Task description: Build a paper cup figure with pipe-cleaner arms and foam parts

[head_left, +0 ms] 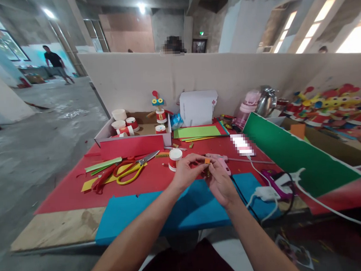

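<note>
Above the front of the table, my left hand and my right hand meet, fingertips pinched around a small folded orange paper strip. My fingers hide most of the strip. Just left of my left hand stands a white and red paper cup. A pink glue gun lies right behind my right hand. Accordion-folded paper springs rest beside the cup.
Scissors with yellow handles and loose paper strips lie left. A box holds several cups. Green paper sheets lie behind. To the right are a green box wall, a power strip with cables, and a phone.
</note>
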The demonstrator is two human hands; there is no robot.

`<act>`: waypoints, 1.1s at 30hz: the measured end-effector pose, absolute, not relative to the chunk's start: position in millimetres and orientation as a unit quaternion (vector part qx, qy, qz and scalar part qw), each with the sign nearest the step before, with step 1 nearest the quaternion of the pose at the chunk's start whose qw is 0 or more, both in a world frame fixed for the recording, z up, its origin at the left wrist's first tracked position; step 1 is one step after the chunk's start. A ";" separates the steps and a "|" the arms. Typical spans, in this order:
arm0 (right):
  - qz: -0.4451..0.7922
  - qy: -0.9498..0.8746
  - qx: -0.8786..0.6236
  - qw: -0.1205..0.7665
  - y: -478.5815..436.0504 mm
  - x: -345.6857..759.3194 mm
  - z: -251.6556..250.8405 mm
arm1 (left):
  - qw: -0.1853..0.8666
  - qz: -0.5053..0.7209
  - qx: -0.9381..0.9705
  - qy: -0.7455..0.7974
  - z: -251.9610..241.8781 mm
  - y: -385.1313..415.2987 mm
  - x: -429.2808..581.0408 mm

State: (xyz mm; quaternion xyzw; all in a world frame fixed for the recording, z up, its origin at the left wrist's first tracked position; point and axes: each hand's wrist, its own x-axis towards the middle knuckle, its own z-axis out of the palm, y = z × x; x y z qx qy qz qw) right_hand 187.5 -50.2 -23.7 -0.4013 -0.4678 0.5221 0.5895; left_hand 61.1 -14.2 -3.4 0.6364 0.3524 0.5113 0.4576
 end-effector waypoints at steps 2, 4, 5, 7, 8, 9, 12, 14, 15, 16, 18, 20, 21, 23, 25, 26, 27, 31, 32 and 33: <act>0.464 -0.501 -0.468 0.561 -53.8 204.4 -23.5 | 0.468 0.526 0.623 0.341 -9.8 -17.2 61.8; 0.336 -0.544 -0.561 0.526 -50.3 229.2 -22.4 | 0.505 0.511 0.610 0.335 -14.4 -20.0 63.0; 0.250 -0.563 -0.612 0.496 -46.0 242.4 -22.1 | 0.532 0.494 0.603 0.332 -16.5 -21.3 64.3; 0.105 -0.591 -0.695 0.395 -34.2 264.8 -23.1 | 0.584 0.460 0.585 0.326 -20.7 -23.6 68.1; 0.070 -0.601 -0.722 0.335 -27.9 272.4 -24.3 | 0.600 0.449 0.577 0.325 -22.7 -24.6 70.1; 0.059 -0.608 -0.742 0.277 -22.0 277.0 -25.9 | 0.610 0.441 0.571 0.327 -24.5 -25.4 71.9; 0.084 -0.618 -0.767 0.148 -10.4 277.8 -29.8 | 0.618 0.428 0.570 0.331 -27.8 -26.7 74.6; 0.118 -0.601 -0.781 0.127 -8.0 274.4 -29.7 | 0.617 0.425 0.571 0.335 -28.2 -26.4 74.1; 0.144 -0.581 -0.787 0.149 -7.9 273.2 -28.8 | 0.617 0.424 0.569 0.339 -28.2 -26.1 73.6; 0.176 -0.557 -0.790 0.189 -8.4 272.8 -27.5 | 0.617 0.424 0.567 0.344 -28.1 -25.6 73.0; 0.238 -0.507 -0.780 0.281 -10.4 273.8 -23.8 | 0.617 0.421 0.561 0.357 -28.2 -24.4 72.3; 0.277 -0.474 -0.762 0.343 -14.0 276.3 -18.5 | 0.615 0.418 0.557 0.369 -28.7 -23.0 71.9; 0.296 -0.465 -0.745 0.375 -16.4 277.7 -15.1 | 0.614 0.418 0.557 0.373 -29.0 -22.4 71.8; 0.363 -0.437 -0.683 0.459 -22.0 280.0 -6.3 | 0.612 0.420 0.554 0.378 -30.0 -21.1 71.6; 0.468 -0.382 -0.595 0.531 -27.9 281.0 3.8 | 0.611 0.425 0.546 0.385 -31.2 -19.9 71.3; 0.517 -0.353 -0.561 0.541 -30.7 280.6 8.7 | 0.611 0.430 0.540 0.389 -31.9 -19.3 71.2; 0.553 -0.330 -0.540 0.541 -33.3 279.5 13.0 | 0.612 0.435 0.532 0.392 -32.8 -18.7 71.2; 0.555 -0.344 -0.528 0.543 -42.8 270.5 22.5 | 0.618 0.470 0.491 0.395 -38.2 -15.9 72.1; 0.531 -0.376 -0.528 0.546 -45.3 268.3 23.4 | 0.617 0.479 0.484 0.393 -40.1 -15.2 72.6; 0.503 -0.412 -0.529 0.545 -47.8 266.7 24.1 | 0.614 0.488 0.480 0.393 -42.1 -14.5 73.2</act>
